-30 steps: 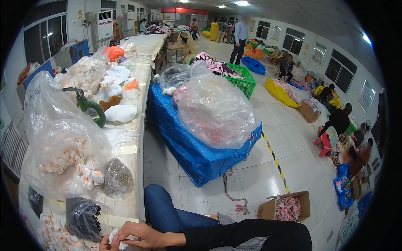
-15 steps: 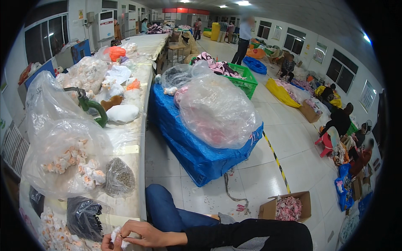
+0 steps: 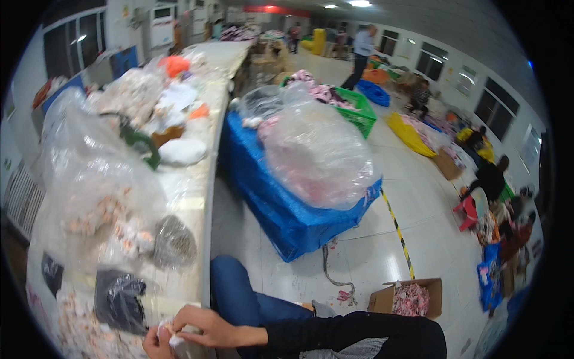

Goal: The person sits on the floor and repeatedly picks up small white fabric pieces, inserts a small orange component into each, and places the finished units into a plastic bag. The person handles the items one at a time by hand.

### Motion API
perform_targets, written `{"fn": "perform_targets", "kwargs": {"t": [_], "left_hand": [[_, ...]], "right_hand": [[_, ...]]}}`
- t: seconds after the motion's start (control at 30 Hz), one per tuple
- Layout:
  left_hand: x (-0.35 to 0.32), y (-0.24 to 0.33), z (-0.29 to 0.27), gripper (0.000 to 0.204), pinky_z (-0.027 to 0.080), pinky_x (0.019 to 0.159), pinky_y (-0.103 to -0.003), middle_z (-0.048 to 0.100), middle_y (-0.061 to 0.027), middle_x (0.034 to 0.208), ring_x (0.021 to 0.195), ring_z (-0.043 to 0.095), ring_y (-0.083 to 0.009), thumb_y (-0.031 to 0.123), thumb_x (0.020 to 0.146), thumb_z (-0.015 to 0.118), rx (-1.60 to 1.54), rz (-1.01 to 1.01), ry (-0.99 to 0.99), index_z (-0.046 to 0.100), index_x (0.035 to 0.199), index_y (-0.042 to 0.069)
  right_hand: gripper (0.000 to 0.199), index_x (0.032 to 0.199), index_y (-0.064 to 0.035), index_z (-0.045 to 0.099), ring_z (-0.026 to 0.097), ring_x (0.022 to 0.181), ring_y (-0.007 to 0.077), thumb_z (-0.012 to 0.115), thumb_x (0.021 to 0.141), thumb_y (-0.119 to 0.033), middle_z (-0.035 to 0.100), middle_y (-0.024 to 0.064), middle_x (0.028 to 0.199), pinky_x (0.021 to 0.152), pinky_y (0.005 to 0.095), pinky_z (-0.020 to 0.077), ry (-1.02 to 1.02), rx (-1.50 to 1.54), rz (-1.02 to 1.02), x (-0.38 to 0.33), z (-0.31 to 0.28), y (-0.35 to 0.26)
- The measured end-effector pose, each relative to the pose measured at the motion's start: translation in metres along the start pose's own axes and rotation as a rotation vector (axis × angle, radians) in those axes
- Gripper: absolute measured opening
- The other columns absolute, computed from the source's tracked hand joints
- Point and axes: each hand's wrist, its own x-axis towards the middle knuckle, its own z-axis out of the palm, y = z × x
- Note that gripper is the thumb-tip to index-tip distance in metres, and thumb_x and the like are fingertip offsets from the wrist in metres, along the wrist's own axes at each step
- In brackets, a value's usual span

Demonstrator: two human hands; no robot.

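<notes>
Overhead, lighting a long hall with pale glossy floor [image 3: 412,197], windows [image 3: 72,42] along the left wall and more on the right. Running away from the lower left, a long white worktable [image 3: 206,179], crowded with bags. Sitting nearest on it, a big clear bag [image 3: 89,197] of small peach and white pieces, a small grey mesh pouch [image 3: 173,242] just beside it, and a black bag [image 3: 119,296] close to the hands. Lying farther up the table, white bundles [image 3: 182,152], a green curved thing [image 3: 140,140] and something orange [image 3: 173,63]. Standing beside the table on the floor, a blue bin [image 3: 281,209] topped by a bulging clear sack [image 3: 317,155]; behind it, a green crate [image 3: 359,113]. Crossing the floor, a yellow-and-black tape line [image 3: 397,230]. Resting at the lower right, an open cardboard box [image 3: 406,296] of pink and white bits. Squatting and standing farther off, other people among yellow and blue heaps. Working at the bottom edge, over the table's near corner: left hand [image 3: 154,342] and right hand [image 3: 200,326], fingers curled and pinching a small white piece [image 3: 176,340] between them, right arm sleeved in black, blue-trousered knee [image 3: 236,296] just beside.
</notes>
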Motion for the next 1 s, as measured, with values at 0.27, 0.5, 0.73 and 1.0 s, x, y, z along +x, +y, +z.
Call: {"fn": "perform_targets", "kwargs": {"t": [0.27,0.5,0.73,1.0], "left_hand": [[0.010,-0.015,0.002,0.029,0.047,0.074,-0.023,0.069,0.0020,0.092,0.083,0.057,-0.0052,0.024,0.106,0.062,-0.291,-0.097,-0.113,0.072,0.104,-0.003],[0.003,-0.015,-0.001,0.028,0.049,0.079,-0.021,0.073,-0.0028,0.098,0.087,0.062,-0.0050,0.021,0.107,0.062,-0.452,-0.145,-0.110,0.072,0.110,-0.005],[0.004,-0.009,0.004,0.021,0.050,0.083,-0.022,0.072,-0.0042,0.104,0.092,0.063,-0.0062,0.012,0.102,0.068,-0.450,-0.107,-0.148,0.070,0.113,-0.005],[0.001,-0.013,0.008,0.017,0.052,0.081,-0.027,0.071,-0.0073,0.103,0.090,0.065,-0.0118,0.004,0.095,0.069,-0.201,0.124,-0.055,0.069,0.109,-0.005]], "right_hand": [[0.019,0.099,-0.0027,0.074,0.070,0.092,0.0254,0.082,0.082,-0.001,0.074,0.0106,0.101,0.082,0.0333,0.0542,0.053,-0.237,0.046,-0.002,-0.012,-0.008],[0.021,0.099,-0.0015,0.072,0.069,0.089,0.0251,0.082,0.081,0.000,0.072,0.0109,0.097,0.080,0.0332,0.0534,0.000,-0.243,0.015,0.003,-0.006,-0.010],[0.021,0.098,-0.0026,0.071,0.068,0.088,0.0271,0.082,0.081,0.000,0.072,0.0108,0.095,0.079,0.0347,0.0533,0.028,-0.235,0.040,0.002,-0.010,-0.010],[0.020,0.096,-0.0018,0.071,0.068,0.085,0.0242,0.084,0.080,-0.001,0.072,0.0112,0.093,0.075,0.0313,0.0524,0.032,-0.261,0.007,0.002,-0.008,-0.008]]}}
